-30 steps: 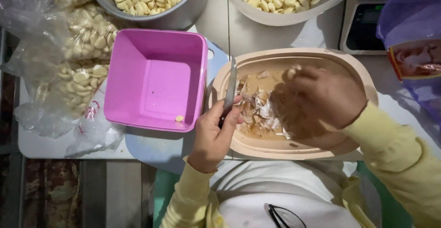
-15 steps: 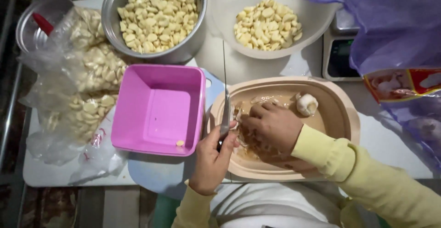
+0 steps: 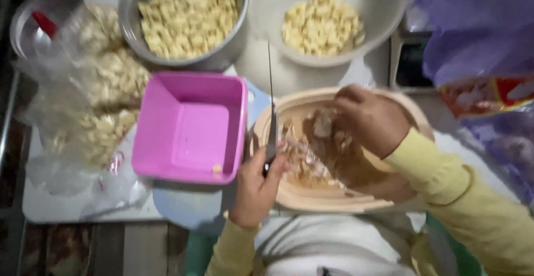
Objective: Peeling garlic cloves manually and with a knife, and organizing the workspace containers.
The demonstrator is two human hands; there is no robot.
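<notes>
My left hand [image 3: 257, 190] grips a knife [image 3: 271, 126] upright at centre frame, while my right hand [image 3: 370, 121] digs closed-fingered into the garlic scraps [image 3: 311, 153] in the tan oval tub [image 3: 334, 201]. I judge I'm fetching the next clove; peeling it calls for bringing it to the blade.

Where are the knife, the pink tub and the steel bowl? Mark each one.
knife [image 3: 271, 126], head view, on the blade above the left hand.
pink tub [image 3: 192, 131], head view, on its bare floor.
steel bowl [image 3: 222, 59], head view, on its outer wall.
</notes>
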